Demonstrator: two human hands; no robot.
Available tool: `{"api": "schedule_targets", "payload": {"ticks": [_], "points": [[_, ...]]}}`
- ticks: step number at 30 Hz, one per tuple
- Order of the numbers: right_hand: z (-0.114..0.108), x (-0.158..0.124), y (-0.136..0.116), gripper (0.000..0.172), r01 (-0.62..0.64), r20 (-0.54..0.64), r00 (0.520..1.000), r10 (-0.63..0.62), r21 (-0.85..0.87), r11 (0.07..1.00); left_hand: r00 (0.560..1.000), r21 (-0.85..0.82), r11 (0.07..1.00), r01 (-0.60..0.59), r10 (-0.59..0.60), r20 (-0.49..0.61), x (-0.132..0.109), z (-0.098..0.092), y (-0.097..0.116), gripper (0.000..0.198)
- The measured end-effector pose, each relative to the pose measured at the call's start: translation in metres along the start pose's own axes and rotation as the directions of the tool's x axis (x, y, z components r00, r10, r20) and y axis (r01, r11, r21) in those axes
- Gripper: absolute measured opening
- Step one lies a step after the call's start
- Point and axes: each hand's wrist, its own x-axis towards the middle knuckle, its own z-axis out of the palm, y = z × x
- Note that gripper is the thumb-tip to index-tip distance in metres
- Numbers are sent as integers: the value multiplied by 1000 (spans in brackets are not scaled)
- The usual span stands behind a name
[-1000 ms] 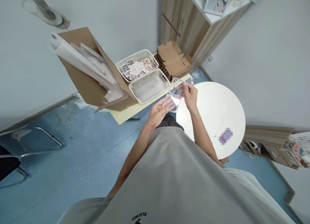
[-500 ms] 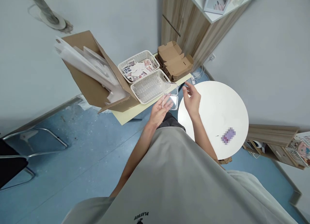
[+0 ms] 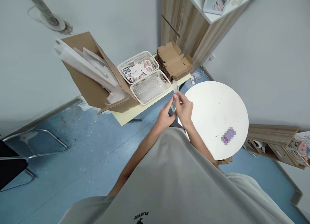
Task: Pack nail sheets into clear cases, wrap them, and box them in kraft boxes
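Rear basket (image 3: 131, 57) — printed cards (image 3: 138, 70); front basket (image 3: 158, 95) — clear plastic pieces (image 3: 147, 89). Left hand (image 3: 165, 117), right hand (image 3: 184, 109) nearly closed, pinching one clear case (image 3: 175, 86).

There are two hands — one left hand (image 3: 165, 118), one right hand (image 3: 184, 111) — and one clear case (image 3: 175, 86). I count two tables, one round table (image 3: 213, 101) and one yellow table (image 3: 126, 117); two baskets (image 3: 157, 95); one large cardboard box (image 3: 82, 88); one chair (image 3: 11, 166); one framed picture (image 3: 216, 1); one blurred purple item (image 3: 228, 136). The flattened cartons (image 3: 178, 64) make one stack — their number, like that of the overlapping cards (image 3: 138, 69), cannot be told.
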Motion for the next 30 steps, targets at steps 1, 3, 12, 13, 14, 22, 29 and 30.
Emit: {"api": "schedule_targets", "payload": {"ticks": [1, 3, 12, 13, 14, 22, 29, 30], "points": [[-2, 2, 1, 57, -8, -6, 1000, 8, 34, 999, 1000, 8, 1000, -15, 15, 1, 0, 0, 2, 72], [-8, 8, 5, 62, -46, 15, 999, 44, 123, 991, 998, -2, 1000, -25, 24, -51, 1, -1, 2, 75], [-25, 20, 17, 71, -285, 190, 953, 235, 305, 909, 968, -371, 906, 204, -242, -60, 17, -19, -12, 72], [-25, 19, 17, 72, -308, 188, 948, 259, 319, 896, 969, -375, 903, 208, -243, -47, 17, -19, -11, 71], [-24, 19, 16, 73, -328, 186, 942, 280, 330, 885, 970, -374, 904, 208, -240, -42, 17, -19, -11, 71], [-21, 19, 19, 70, -293, 108, 955, 276, 206, 934, 983, -236, 967, 102, -134, -125, 19, -20, -25, 71], [-20, 3, 4, 57, -121, 13, 992, 122, -56, 991, 965, 0, 1000, -8, 8, -263, 21, -18, -38, 67], [-17, 0, 4, 56, -128, 38, 991, 130, -54, 990, 964, 30, 999, -22, 29, -265, 20, -16, -37, 66]]}}
